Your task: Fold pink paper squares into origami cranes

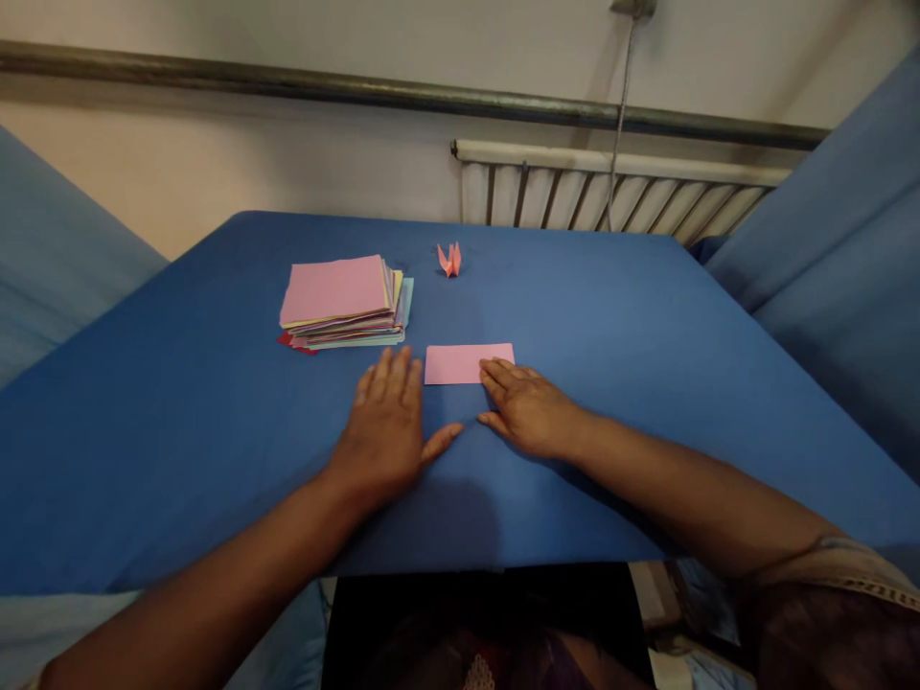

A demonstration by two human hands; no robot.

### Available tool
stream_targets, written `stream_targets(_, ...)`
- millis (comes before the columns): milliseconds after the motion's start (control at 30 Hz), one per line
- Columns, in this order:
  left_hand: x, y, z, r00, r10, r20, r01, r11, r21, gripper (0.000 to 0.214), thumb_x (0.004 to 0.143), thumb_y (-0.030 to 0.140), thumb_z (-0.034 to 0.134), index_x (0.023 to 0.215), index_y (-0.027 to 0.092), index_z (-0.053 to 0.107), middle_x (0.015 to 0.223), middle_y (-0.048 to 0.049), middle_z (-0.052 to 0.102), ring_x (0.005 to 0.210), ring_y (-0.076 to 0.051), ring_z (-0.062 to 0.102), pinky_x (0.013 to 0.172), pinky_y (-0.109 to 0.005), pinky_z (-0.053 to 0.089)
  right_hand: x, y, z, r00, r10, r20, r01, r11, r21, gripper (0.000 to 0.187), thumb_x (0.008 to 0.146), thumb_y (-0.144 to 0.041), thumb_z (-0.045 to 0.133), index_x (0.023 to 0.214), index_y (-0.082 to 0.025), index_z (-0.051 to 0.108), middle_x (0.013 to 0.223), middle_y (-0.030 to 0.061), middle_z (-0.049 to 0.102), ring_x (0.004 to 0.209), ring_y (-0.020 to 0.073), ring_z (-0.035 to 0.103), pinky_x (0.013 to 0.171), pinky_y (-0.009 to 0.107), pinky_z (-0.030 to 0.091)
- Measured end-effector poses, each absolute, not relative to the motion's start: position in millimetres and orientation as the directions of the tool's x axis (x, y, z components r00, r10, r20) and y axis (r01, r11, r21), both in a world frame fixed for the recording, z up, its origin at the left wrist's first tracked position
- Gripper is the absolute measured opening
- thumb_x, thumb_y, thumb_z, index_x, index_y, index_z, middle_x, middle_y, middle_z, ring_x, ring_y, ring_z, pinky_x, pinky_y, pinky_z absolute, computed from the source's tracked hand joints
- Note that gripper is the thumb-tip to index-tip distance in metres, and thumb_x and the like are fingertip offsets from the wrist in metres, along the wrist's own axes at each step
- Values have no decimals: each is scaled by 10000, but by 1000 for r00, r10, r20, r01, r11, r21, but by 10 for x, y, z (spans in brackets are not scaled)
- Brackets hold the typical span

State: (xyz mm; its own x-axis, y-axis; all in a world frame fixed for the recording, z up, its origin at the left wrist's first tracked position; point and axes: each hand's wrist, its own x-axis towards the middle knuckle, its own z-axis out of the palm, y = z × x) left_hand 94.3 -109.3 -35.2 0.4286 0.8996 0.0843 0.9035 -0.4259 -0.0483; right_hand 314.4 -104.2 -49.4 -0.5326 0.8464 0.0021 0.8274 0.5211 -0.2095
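Note:
A pink sheet of paper (454,364), a flat oblong that looks folded, lies on the blue table before me. My right hand (536,407) rests on its right end, fingers stretched out and thumb apart on the cloth below. Just left of the paper, my left hand (384,431) lies flat with its thumb spread wide, holding nothing. Its fingertips are near the front of a stack of coloured paper (337,289), topped by a pink sheet. Behind stands a small folded orange-pink paper crane (449,260).
A blue cloth covers the table (610,316). Beyond its far edge are a white radiator (546,196), a horizontal pipe (359,91) along the wall and a hanging cord (620,115). Blue curtains (848,230) hang at both sides.

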Motion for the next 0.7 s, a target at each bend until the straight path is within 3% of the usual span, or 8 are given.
stream_targets(133, 1373, -975, -387, 677, 736, -6, 729, -669, 147, 1005, 874, 749, 339, 1517, -17, 235, 1610, -249, 192, 1514, -354, 98, 1218, -479, 135, 3147, -1036, -499, -542, 841, 2, 816, 526, -238, 632, 980, -401, 433, 1497, -49, 347, 1550, 215, 365, 1457, 310, 314, 1167, 472, 308)
stream_targets(267, 1498, -793, -485, 743, 667, -55, 654, -707, 271, 1103, 830, 820, 307, 1536, -13, 153, 1613, -257, 161, 1515, -342, 100, 1214, -476, 140, 3151, -1024, -494, -548, 836, -19, 803, 520, -290, 657, 975, -398, 440, 1522, -66, 291, 1569, 205, 334, 1471, 285, 286, 1173, 465, 300)
stream_targets(533, 1218, -705, -535, 608, 786, -111, 794, -599, 104, 1105, 817, 825, 339, 1524, -16, 229, 1600, -305, 138, 1494, -445, 66, 1189, -572, 95, 3122, -1077, -492, -484, 873, -61, 857, 459, -232, 635, 985, -393, 433, 1491, -17, 355, 1583, 223, 290, 1473, 333, 278, 1188, 473, 281)
stream_targets(700, 1236, -711, -519, 596, 791, -138, 803, -583, 123, 1031, 797, 796, 446, 1552, 123, 245, 1622, -259, 119, 1483, -479, 54, 1165, -611, 112, 3080, -987, -451, -433, 901, 9, 859, 415, -300, 609, 1012, -440, 326, 1469, -46, 408, 1570, 189, 344, 1473, 296, 290, 1197, 464, 270)
